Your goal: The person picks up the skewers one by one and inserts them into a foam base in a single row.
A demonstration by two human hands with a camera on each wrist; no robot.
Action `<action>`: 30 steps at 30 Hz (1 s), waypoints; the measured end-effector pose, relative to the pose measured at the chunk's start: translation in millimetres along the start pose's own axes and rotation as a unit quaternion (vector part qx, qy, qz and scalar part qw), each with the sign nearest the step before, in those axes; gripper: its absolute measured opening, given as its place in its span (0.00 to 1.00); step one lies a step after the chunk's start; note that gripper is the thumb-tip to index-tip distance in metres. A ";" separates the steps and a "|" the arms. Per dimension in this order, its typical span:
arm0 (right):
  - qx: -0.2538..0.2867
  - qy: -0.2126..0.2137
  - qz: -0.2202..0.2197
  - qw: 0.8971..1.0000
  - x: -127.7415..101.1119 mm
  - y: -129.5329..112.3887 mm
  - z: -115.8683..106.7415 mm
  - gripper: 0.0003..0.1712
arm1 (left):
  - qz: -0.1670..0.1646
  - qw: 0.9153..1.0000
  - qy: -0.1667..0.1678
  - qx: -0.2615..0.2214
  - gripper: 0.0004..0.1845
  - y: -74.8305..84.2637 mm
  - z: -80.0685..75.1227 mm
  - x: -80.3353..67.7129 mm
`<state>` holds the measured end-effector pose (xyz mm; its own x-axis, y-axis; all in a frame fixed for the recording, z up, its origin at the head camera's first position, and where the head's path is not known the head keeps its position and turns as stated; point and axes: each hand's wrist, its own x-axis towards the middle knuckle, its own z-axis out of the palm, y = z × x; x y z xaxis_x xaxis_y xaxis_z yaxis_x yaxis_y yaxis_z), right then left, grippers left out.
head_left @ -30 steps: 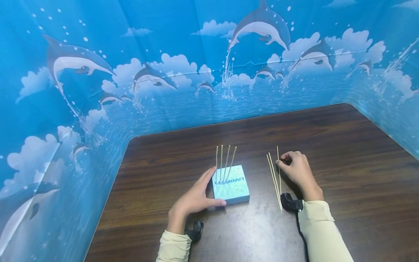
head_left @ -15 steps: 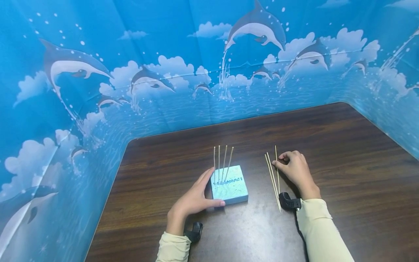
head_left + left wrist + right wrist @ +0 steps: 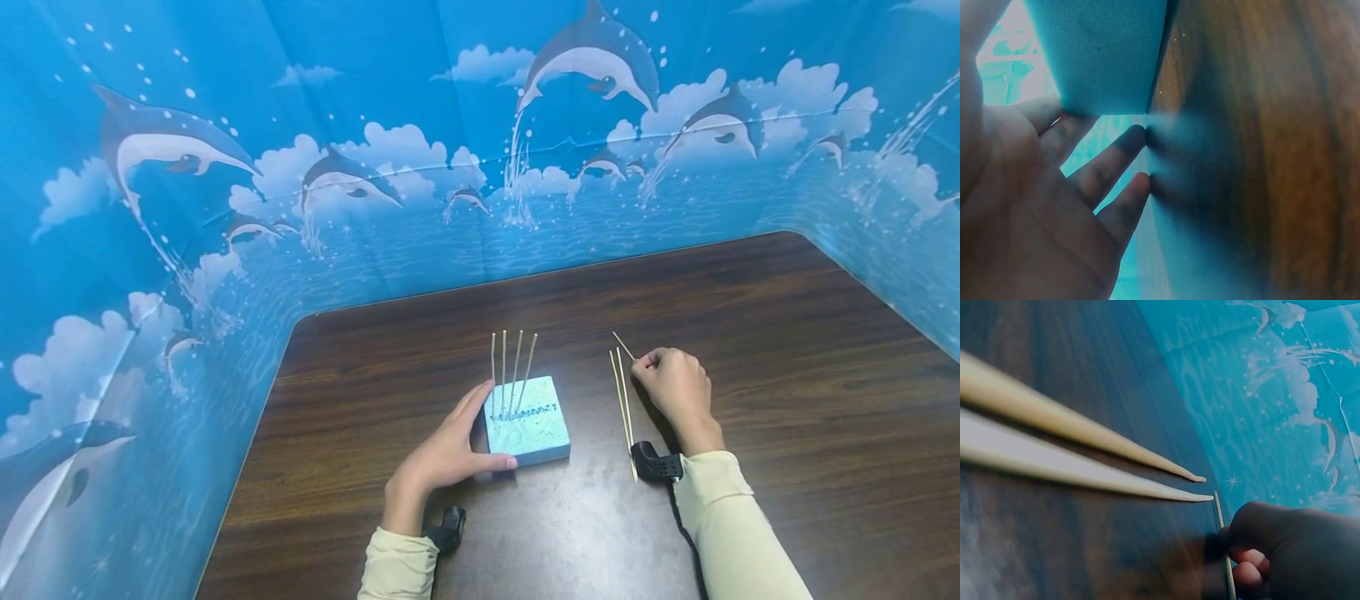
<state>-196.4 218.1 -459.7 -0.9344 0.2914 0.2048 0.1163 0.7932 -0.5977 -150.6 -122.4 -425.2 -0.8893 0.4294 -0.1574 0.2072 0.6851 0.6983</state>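
Note:
A light blue foam block [image 3: 528, 442] lies on the table with several thin wooden sticks [image 3: 506, 375] standing in its dark-speckled row. My left hand [image 3: 442, 454] holds it steady, thumb at the front edge and fingers along the left side. The left wrist view shows the block [image 3: 1100, 56] between thumb and forefingers, the other fingers touching the table. Farther right, my right hand [image 3: 678, 392] pinches one wooden stick [image 3: 624, 345] between thumb and fingers, its far end pointing away to the left. In the right wrist view the pinched stick [image 3: 1220, 512] shows beside my curled fingers [image 3: 1250, 569].
Two more sticks [image 3: 624, 400] lie side by side on the table, just left of my right hand. The dark wood table [image 3: 337, 400] ends at a blue dolphin-print curtain [image 3: 420, 225]. A small black camera [image 3: 656, 462] sits at my right wrist, its cable running along the sleeve.
My right hand has closed on the rightmost stick and turned it, so its far end now leans left toward the other two. The left hand and block stay put.

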 end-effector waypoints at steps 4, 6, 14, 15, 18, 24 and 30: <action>0.025 0.014 0.005 1.000 -0.4 -7.5 -2.4 0.08 | -0.004 1.000 -0.002 -0.003 0.62 -0.2 0.1 -0.9; 0.051 0.035 -0.003 0.998 -0.9 -13.7 -6.0 0.08 | -0.005 1.000 -0.003 -0.003 0.62 -0.6 0.6 -1.2; 0.124 0.122 -0.049 0.984 -2.7 -49.0 -43.1 0.05 | 0.014 1.000 0.004 0.000 0.62 -2.9 0.2 0.6; 0.135 0.132 -0.056 0.981 -3.3 -54.1 -48.0 0.05 | 0.014 1.000 0.004 -0.001 0.62 -2.7 -0.3 0.7; 0.185 0.156 -0.080 0.967 -8.0 -71.0 -59.9 0.04 | 0.014 1.000 0.004 -0.001 0.62 -2.7 -1.1 0.9; 0.296 0.157 -0.163 0.928 -26.6 -108.5 -64.5 0.04 | 0.009 1.000 0.002 0.000 0.62 -2.1 -1.8 0.6; 0.329 0.128 -0.255 0.900 -40.9 -128.9 -44.9 0.07 | 0.009 1.000 0.001 -0.001 0.61 -2.2 -0.4 1.4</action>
<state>-158.0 127.9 -356.2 -0.6915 0.1598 0.7045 -0.6090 0.3956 -0.6875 -152.5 -123.5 -426.7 -0.8863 0.4408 -0.1423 0.2229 0.6752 0.7031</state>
